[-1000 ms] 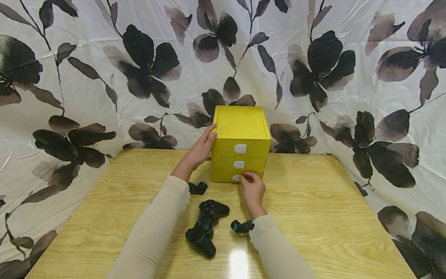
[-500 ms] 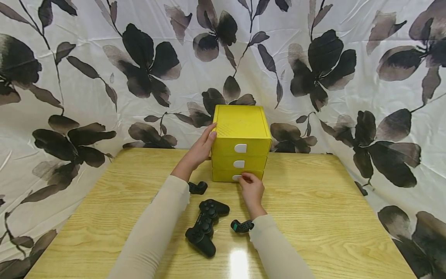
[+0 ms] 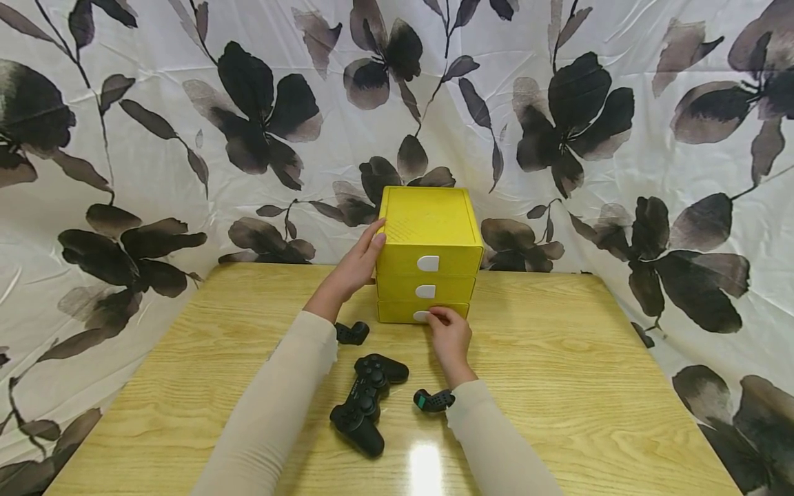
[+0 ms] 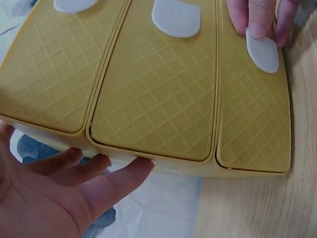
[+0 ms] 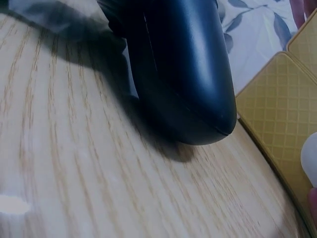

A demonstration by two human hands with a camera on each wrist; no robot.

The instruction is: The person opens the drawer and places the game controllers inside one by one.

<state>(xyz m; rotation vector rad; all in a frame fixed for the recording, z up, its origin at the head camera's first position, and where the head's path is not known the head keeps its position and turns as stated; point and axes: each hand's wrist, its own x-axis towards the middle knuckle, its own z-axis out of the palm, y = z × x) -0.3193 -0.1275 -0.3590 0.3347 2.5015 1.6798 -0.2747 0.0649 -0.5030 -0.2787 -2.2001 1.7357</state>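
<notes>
My right hand [image 3: 449, 337] has its fingers [image 4: 260, 17] pinched on the white handle [image 4: 263, 50] of the bottom drawer [image 3: 422, 311], which sits fully in. My left hand [image 3: 355, 265] lies flat and relaxed against the left side of the yellow drawer box [image 3: 429, 234], fingers straight, gripping nothing.

I judge the risk to be slip: the handle is small and smooth, so a pinch this shallow could pop off. If the left hand eases, the light box could slide across the surface [image 3: 558, 358] toward the black game controller [image 3: 366, 403] lying just in front.

The left wrist view shows the pinch itself and all three drawer fronts closed. The head view shows only the knuckles there, but it shows the two small black pieces [image 3: 352, 334] [image 3: 433, 401]. The right wrist view is mostly filled by the controller's grip [image 5: 183, 64].
</notes>
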